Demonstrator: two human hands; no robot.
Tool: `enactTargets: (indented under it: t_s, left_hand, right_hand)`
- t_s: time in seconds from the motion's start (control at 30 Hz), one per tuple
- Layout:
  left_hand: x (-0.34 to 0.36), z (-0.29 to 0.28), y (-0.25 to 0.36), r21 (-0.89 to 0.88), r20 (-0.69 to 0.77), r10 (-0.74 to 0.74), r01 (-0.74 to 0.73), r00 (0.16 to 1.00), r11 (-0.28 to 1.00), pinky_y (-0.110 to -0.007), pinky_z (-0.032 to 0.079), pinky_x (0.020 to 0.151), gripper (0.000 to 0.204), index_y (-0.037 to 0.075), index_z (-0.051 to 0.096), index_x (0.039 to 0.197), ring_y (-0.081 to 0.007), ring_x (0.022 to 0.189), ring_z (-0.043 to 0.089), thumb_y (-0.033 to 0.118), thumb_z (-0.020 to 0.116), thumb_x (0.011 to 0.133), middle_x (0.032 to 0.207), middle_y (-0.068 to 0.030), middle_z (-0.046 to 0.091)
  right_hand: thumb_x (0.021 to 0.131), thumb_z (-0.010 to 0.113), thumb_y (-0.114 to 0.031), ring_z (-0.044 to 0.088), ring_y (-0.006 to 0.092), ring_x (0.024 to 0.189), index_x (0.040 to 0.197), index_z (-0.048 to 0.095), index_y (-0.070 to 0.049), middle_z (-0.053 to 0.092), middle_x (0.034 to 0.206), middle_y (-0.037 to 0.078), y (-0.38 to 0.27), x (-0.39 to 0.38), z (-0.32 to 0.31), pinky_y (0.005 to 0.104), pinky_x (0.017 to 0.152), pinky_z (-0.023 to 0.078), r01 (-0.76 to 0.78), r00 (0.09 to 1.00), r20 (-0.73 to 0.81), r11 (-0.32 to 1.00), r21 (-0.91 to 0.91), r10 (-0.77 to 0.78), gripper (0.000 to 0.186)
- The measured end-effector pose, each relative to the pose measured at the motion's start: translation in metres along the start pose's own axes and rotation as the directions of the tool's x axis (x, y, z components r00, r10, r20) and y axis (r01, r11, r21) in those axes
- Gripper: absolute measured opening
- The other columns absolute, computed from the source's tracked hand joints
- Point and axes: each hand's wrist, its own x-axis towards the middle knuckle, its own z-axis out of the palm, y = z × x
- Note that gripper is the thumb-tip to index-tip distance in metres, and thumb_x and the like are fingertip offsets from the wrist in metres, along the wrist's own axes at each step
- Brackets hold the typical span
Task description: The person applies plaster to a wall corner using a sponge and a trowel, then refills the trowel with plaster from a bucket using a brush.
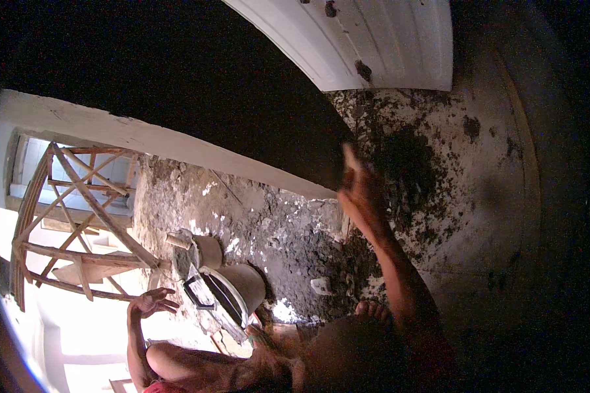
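Note:
My right hand (364,191) is raised beside the dark wall edge, its fingers closed around a pale handle (351,157). Blur and deep shadow hide the rest of that tool. To the lower left, my left hand (153,302) is held in the air with its fingers apart and nothing in it. Near it stands a bucket (250,288), with a flat tool with a dark loop handle (198,293) across its rim. Behind this is a second bucket (208,251), with a light cylindrical handle (178,240) at its rim.
A wooden trestle (101,213) stands at the left, before a bright opening. Dark and white splatter covers the rough floor (301,236). A white ribbed panel (400,46) is at the top. My bare foot (372,310) shows below my right forearm.

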Motion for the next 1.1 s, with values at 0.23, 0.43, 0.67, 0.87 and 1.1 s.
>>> enactTargets:
  t_s: [0.23,0.43,0.67,0.87,1.1]
  left_hand:
    - [0.010,-0.016,-0.018,-0.086,0.303,0.125,-0.104,0.945,0.991,-0.050,0.043,0.100,0.058,-0.002,0.031,0.140,-0.0382,0.119,0.051,0.034,0.045,0.097,0.131,-0.0262,0.049]
    - [0.022,0.044,0.049,0.142,-0.135,0.063,-0.043,0.989,0.989,-0.045,0.052,0.085,0.061,-0.004,0.044,0.129,-0.0370,0.094,0.065,0.039,0.061,0.089,0.106,-0.0289,0.063]
    - [0.002,0.034,0.024,0.029,-0.121,0.027,-0.024,0.992,0.999,-0.052,0.048,0.089,0.059,-0.003,0.040,0.134,-0.0419,0.101,0.062,0.038,0.053,0.094,0.108,-0.0269,0.063]
    - [0.004,0.034,0.025,0.030,-0.110,0.023,-0.019,0.994,0.999,-0.052,0.049,0.089,0.058,-0.004,0.040,0.133,-0.0419,0.100,0.062,0.037,0.054,0.094,0.108,-0.0267,0.062]
    - [0.000,0.034,0.019,0.006,-0.123,0.041,-0.041,0.992,0.999,-0.052,0.049,0.088,0.058,-0.005,0.040,0.132,-0.0419,0.100,0.062,0.036,0.055,0.093,0.108,-0.0264,0.062]
  right_hand:
    - [0.091,0.055,-0.008,0.061,0.0260,0.097,0.129,0.047,0.000,0.061,0.106,0.018,-0.182,0.040,0.021,0.0356,0.080,0.049,0.677,0.732,-0.207,0.728,0.111,-0.649,0.039]
    - [0.094,0.052,-0.011,0.061,0.0221,0.088,0.121,0.052,0.000,0.062,0.097,0.013,-0.118,0.062,-0.036,0.0341,0.074,0.049,0.345,0.921,-0.234,0.931,0.115,-0.312,0.029]
    - [0.098,0.047,-0.031,0.060,0.0231,0.089,0.125,0.049,0.001,0.060,0.100,0.018,0.066,-0.034,-0.035,0.0358,0.077,0.048,-0.192,0.977,-0.104,0.979,-0.062,0.185,0.042]
    - [0.091,0.051,-0.005,0.060,0.0251,0.064,0.133,0.047,-0.003,0.060,0.077,0.017,0.063,-0.037,0.030,0.0404,0.057,0.046,0.083,0.983,-0.136,0.964,-0.252,-0.121,0.043]
    - [0.088,0.052,0.000,0.061,0.0242,0.080,0.133,0.049,-0.005,0.061,0.092,0.016,-0.146,0.008,0.000,0.0359,0.065,0.047,0.663,0.728,-0.185,0.747,-0.056,-0.660,0.045]
